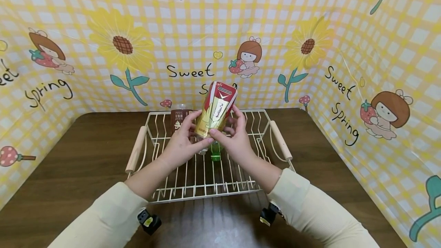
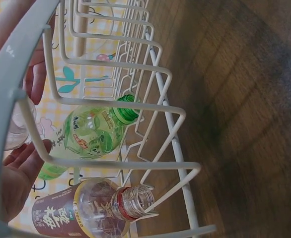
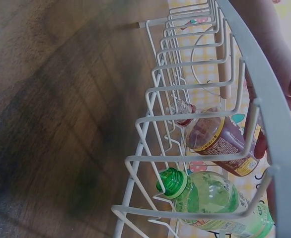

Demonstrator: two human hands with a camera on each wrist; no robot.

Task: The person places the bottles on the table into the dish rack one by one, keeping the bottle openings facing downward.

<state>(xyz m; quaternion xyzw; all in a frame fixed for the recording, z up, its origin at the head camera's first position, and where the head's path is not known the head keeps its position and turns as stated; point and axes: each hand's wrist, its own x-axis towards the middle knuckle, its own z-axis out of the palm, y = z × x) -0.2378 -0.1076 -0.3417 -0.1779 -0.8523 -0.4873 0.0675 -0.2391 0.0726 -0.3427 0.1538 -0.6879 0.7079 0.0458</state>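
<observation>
A bottle [image 1: 216, 112] with a red and gold label is held up over the rack, leaning to the right at its top. My left hand [image 1: 182, 141] grips its left side, thumb low across the front. From the right, my right hand [image 1: 236, 139] grips it too, thumb pressed on the lower label. Some clear plastic [image 2: 19, 126] of it shows by the left fingers. Below and behind the hands, a green bottle [image 2: 93, 131] stands cap-down among the wires. Beside it a brown-labelled bottle [image 2: 61, 213] leans neck-down, its mouth uncapped.
The cream wire rack [image 1: 206, 190] stands on a dark wooden table [image 1: 86, 144]. It has a wooden handle on the left [image 1: 136, 148] and another on the right [image 1: 280, 141]. A yellow checked cloth [image 1: 206, 18] with printed sunflowers hangs behind and along the sides.
</observation>
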